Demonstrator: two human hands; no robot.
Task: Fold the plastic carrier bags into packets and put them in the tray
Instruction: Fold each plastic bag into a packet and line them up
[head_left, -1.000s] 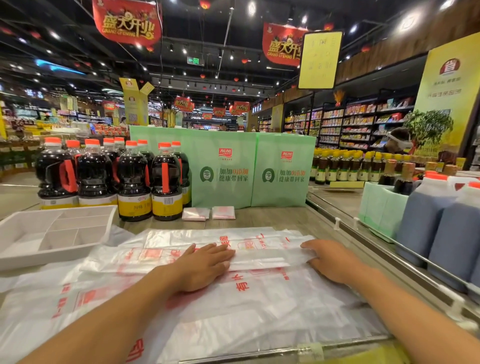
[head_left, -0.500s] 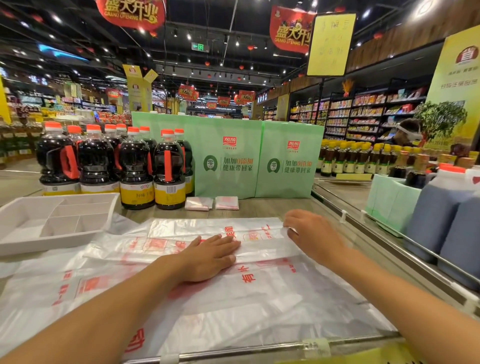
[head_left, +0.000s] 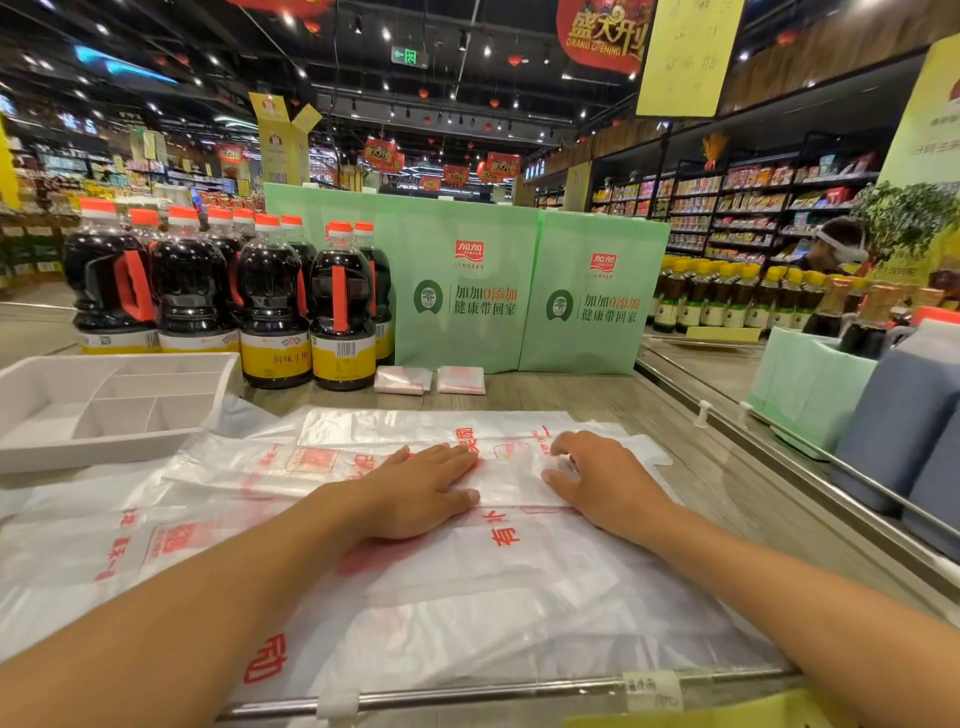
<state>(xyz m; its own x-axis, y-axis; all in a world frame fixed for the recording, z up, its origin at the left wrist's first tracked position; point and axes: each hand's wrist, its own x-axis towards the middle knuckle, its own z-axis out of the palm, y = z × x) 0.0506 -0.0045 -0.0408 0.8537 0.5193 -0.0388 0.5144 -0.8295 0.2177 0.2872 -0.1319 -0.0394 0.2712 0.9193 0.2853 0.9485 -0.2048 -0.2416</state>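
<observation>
Carrier bag (head_left: 322, 465), clear plastic with red print, lay folded into a long strip across the near centre of the wooden counter (head_left: 571, 395), on top of further loose bags (head_left: 467, 597) spread flat. Left hand (head_left: 415, 488) pressed flat on the strip, fingers straight. Right hand (head_left: 602, 480), just right of it, had its fingers curled, pinching the strip's right end. Two folded packets (head_left: 402, 380) sat side by side at far centre. White compartmented tray (head_left: 31, 395) stood far left. Dark sauce bottles (head_left: 270, 312) and green display boards (head_left: 467, 291) stood behind; supermarket shelves (head_left: 753, 208) lined the far right.
</observation>
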